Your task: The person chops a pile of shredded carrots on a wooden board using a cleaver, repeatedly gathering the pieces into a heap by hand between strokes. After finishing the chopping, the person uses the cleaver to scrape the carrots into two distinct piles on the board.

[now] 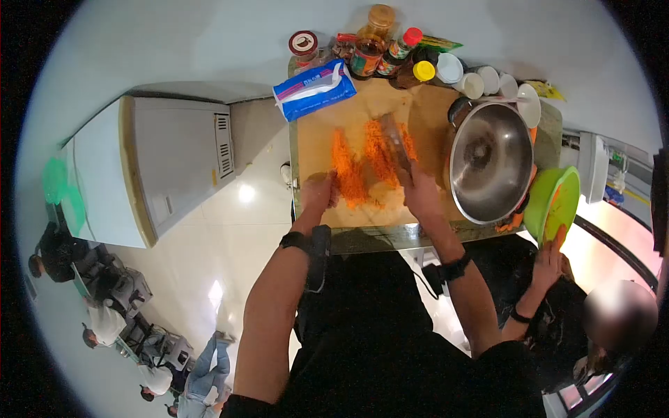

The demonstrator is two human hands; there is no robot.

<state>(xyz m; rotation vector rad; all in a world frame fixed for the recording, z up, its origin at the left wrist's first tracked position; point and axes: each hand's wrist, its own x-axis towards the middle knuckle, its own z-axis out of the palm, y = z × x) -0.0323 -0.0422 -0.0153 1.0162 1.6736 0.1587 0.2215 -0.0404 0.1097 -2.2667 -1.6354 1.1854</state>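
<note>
Black shirt: nearest
Right hand: fingers closed round the knife
Knife: blade amid orange shreds, on the board
Left hand: beside the shreds; I cannot tell its fingers' state

At upper right, the large bowl is smooth, glossy metal, with bright highlights inside. Beside it, the green basin looks like smooth plastic. Near the top centre, the tissue pack has a shiny plastic wrapper with white paper tissue showing. The bottle with the red cap looks glossy. At centre left, the pale floor is smooth and polished, reflecting lights.
</note>
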